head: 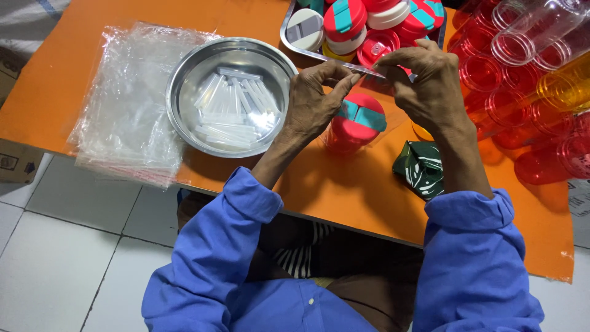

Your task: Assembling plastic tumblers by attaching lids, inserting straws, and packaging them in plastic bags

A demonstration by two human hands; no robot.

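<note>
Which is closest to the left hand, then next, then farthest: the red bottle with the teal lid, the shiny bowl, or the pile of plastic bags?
From the left hand:
1. Red bottle with the teal lid, just beside it on its right.
2. Shiny bowl, to its left.
3. Pile of plastic bags, farthest left, past the bowl.

Both hands are raised over the table point(344, 190), the left hand point(316, 101) beside the right hand point(424, 83), with a lidded bottle point(359, 123) standing just below and between them. Left of the left hand sits a bowl point(184, 80) holding straws point(233, 110), with a stack of bags point(126, 104) further left. A tray point(294, 44) of lids point(345, 21) lies beyond the hands, and cups point(528, 67) are piled right of the right hand.
</note>
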